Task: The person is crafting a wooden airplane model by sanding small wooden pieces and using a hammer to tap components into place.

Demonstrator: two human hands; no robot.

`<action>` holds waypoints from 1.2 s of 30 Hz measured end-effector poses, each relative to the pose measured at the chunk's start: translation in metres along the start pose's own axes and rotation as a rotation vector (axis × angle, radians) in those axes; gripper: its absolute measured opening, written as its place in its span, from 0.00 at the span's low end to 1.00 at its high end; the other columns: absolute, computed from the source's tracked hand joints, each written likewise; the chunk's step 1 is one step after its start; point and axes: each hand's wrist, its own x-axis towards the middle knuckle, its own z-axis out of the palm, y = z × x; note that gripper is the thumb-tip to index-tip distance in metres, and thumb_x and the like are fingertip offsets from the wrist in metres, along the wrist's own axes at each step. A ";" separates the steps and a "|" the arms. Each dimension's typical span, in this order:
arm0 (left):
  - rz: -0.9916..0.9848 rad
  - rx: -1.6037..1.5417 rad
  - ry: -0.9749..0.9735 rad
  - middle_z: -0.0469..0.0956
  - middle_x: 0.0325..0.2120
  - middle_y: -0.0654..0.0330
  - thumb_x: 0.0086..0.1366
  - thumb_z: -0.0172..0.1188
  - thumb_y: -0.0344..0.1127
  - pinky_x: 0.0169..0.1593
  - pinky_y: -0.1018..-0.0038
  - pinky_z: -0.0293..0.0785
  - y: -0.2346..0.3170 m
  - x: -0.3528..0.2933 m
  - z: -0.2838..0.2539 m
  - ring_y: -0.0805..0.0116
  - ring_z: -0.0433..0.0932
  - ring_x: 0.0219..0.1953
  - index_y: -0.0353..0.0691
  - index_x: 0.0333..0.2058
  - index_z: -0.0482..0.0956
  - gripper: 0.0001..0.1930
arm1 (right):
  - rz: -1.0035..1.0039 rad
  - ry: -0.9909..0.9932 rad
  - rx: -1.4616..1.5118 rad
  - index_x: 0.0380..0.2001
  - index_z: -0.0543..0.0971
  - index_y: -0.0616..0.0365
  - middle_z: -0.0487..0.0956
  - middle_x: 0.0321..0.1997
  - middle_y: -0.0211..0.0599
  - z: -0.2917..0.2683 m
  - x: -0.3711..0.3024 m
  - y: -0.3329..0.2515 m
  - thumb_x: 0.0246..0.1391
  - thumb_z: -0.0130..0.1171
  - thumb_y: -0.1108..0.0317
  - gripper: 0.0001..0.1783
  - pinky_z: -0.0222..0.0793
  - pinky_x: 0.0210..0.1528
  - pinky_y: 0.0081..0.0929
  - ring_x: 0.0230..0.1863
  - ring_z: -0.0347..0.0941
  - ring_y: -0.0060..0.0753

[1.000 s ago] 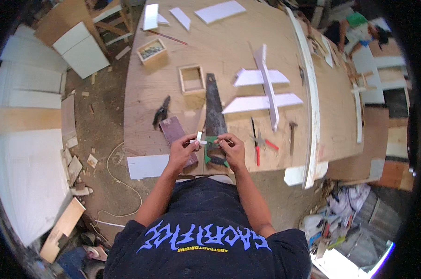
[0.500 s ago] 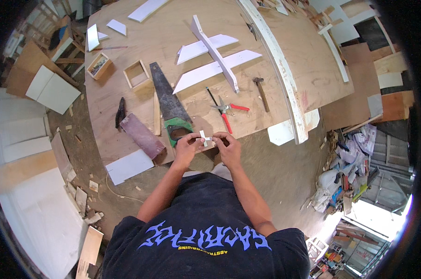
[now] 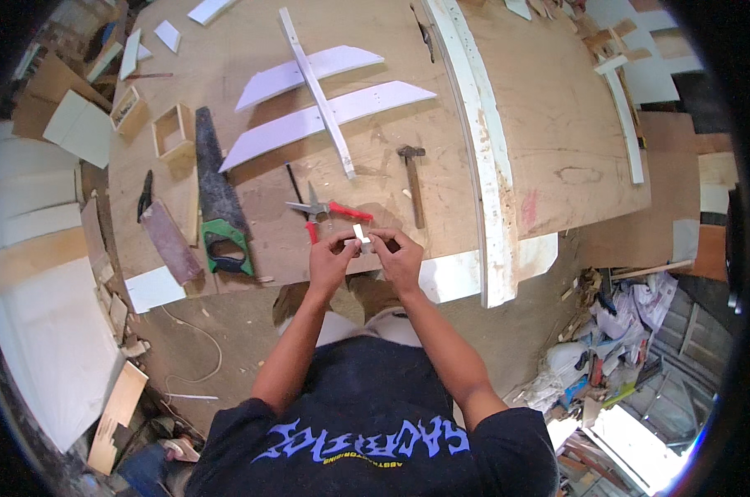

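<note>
My left hand [image 3: 332, 263] and my right hand [image 3: 401, 258] meet just above the table's near edge. Between their fingertips is a small white piece [image 3: 359, 233] with a short arm standing up and another lying across. Both hands pinch it; its exact kind is too small to make out. Just beyond my fingers lie red-handled snips [image 3: 314, 207] with their blades spread. A hammer [image 3: 415, 184] with a wooden handle rests to their right. On the left are a green-handled handsaw [image 3: 224, 240] and a reddish sanding block [image 3: 170, 243].
A white wooden frame [image 3: 327, 112] of two slats joined by a crosspiece lies mid-table. A long white beam [image 3: 492, 190] crosses the table on the right. Two small wooden boxes [image 3: 175, 153] stand at the left. Scraps and bags [image 3: 569, 369] cover the floor at the right.
My view has shifted to the right along the table, so the tools appear further left. The small white piece has turned in my fingers, from a cross shape to an L-like outline.
</note>
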 end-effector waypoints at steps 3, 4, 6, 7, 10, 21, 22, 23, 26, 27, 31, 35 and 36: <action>0.011 0.312 0.065 0.88 0.39 0.56 0.69 0.67 0.32 0.43 0.71 0.82 -0.012 0.012 0.031 0.69 0.86 0.37 0.36 0.48 0.87 0.11 | -0.094 0.029 -0.107 0.40 0.88 0.58 0.88 0.37 0.41 -0.019 0.023 0.029 0.57 0.71 0.71 0.08 0.79 0.40 0.30 0.37 0.86 0.33; 0.066 0.387 0.081 0.88 0.38 0.54 0.67 0.68 0.31 0.42 0.70 0.82 -0.011 0.013 0.038 0.66 0.87 0.35 0.36 0.47 0.87 0.11 | -0.141 0.036 -0.143 0.40 0.88 0.58 0.88 0.38 0.43 -0.023 0.027 0.036 0.56 0.71 0.71 0.08 0.80 0.41 0.31 0.38 0.87 0.37; 0.174 0.538 0.110 0.88 0.36 0.51 0.63 0.69 0.30 0.40 0.67 0.81 -0.012 0.021 0.047 0.59 0.87 0.33 0.37 0.45 0.87 0.12 | -0.205 -0.011 -0.277 0.40 0.87 0.57 0.88 0.40 0.43 -0.032 0.036 0.041 0.56 0.70 0.72 0.08 0.80 0.43 0.33 0.40 0.86 0.42; 0.270 0.571 0.133 0.86 0.35 0.48 0.62 0.70 0.30 0.41 0.64 0.81 -0.014 0.024 0.050 0.51 0.86 0.34 0.37 0.43 0.87 0.10 | -0.241 -0.037 -0.345 0.40 0.87 0.56 0.88 0.41 0.43 -0.037 0.038 0.038 0.55 0.70 0.72 0.08 0.81 0.44 0.35 0.41 0.86 0.44; 0.381 0.671 0.122 0.86 0.35 0.48 0.61 0.70 0.30 0.41 0.62 0.82 -0.009 0.027 0.053 0.50 0.85 0.36 0.37 0.42 0.87 0.10 | -0.234 -0.019 -0.359 0.41 0.87 0.54 0.88 0.42 0.42 -0.041 0.041 0.049 0.55 0.70 0.71 0.09 0.81 0.46 0.36 0.42 0.86 0.45; 0.485 0.751 0.238 0.81 0.42 0.52 0.60 0.73 0.31 0.48 0.61 0.79 -0.045 -0.006 0.079 0.50 0.81 0.45 0.40 0.46 0.85 0.15 | -0.376 -0.041 -0.288 0.41 0.86 0.55 0.88 0.44 0.41 -0.065 0.024 0.068 0.51 0.71 0.78 0.13 0.81 0.50 0.33 0.46 0.86 0.44; 0.476 0.720 0.243 0.81 0.42 0.52 0.59 0.74 0.31 0.49 0.61 0.79 -0.049 -0.006 0.075 0.51 0.82 0.45 0.40 0.46 0.86 0.16 | -0.374 -0.051 -0.281 0.41 0.85 0.56 0.88 0.45 0.41 -0.065 0.023 0.068 0.51 0.71 0.79 0.13 0.81 0.50 0.33 0.46 0.86 0.43; 0.467 0.689 0.248 0.81 0.43 0.52 0.58 0.75 0.32 0.49 0.61 0.80 -0.053 -0.006 0.071 0.52 0.82 0.44 0.41 0.47 0.86 0.17 | -0.401 -0.039 -0.277 0.41 0.85 0.56 0.88 0.45 0.40 -0.065 0.022 0.070 0.50 0.71 0.79 0.14 0.81 0.50 0.33 0.46 0.86 0.43; 0.485 0.652 0.181 0.81 0.44 0.54 0.56 0.76 0.33 0.52 0.59 0.79 -0.048 -0.008 0.064 0.53 0.81 0.46 0.42 0.47 0.87 0.18 | -0.473 -0.008 -0.280 0.41 0.85 0.55 0.88 0.44 0.40 -0.065 0.019 0.074 0.50 0.71 0.80 0.14 0.81 0.49 0.33 0.46 0.86 0.43; 0.527 0.689 0.166 0.81 0.44 0.54 0.56 0.76 0.33 0.51 0.60 0.78 -0.047 -0.008 0.065 0.53 0.81 0.46 0.42 0.47 0.86 0.19 | -0.492 -0.005 -0.288 0.41 0.85 0.55 0.88 0.44 0.39 -0.064 0.020 0.075 0.50 0.71 0.80 0.14 0.81 0.49 0.33 0.46 0.86 0.43; 0.652 0.785 0.177 0.80 0.43 0.56 0.55 0.76 0.34 0.49 0.62 0.78 -0.057 -0.008 0.072 0.54 0.80 0.45 0.43 0.49 0.86 0.21 | -0.615 0.050 -0.334 0.40 0.85 0.56 0.88 0.43 0.39 -0.061 0.022 0.079 0.51 0.70 0.80 0.13 0.82 0.48 0.34 0.45 0.86 0.42; 0.682 0.821 0.203 0.80 0.43 0.58 0.54 0.77 0.35 0.48 0.63 0.77 -0.058 -0.009 0.074 0.55 0.79 0.43 0.45 0.49 0.87 0.22 | -0.616 0.058 -0.342 0.39 0.85 0.56 0.88 0.42 0.39 -0.065 0.019 0.081 0.52 0.70 0.79 0.11 0.82 0.47 0.33 0.44 0.86 0.41; 0.688 0.815 0.198 0.80 0.43 0.58 0.54 0.77 0.35 0.47 0.63 0.77 -0.059 -0.008 0.073 0.56 0.79 0.43 0.44 0.49 0.87 0.22 | -0.613 0.068 -0.345 0.39 0.85 0.56 0.88 0.42 0.39 -0.064 0.019 0.083 0.52 0.70 0.79 0.11 0.82 0.46 0.33 0.44 0.86 0.41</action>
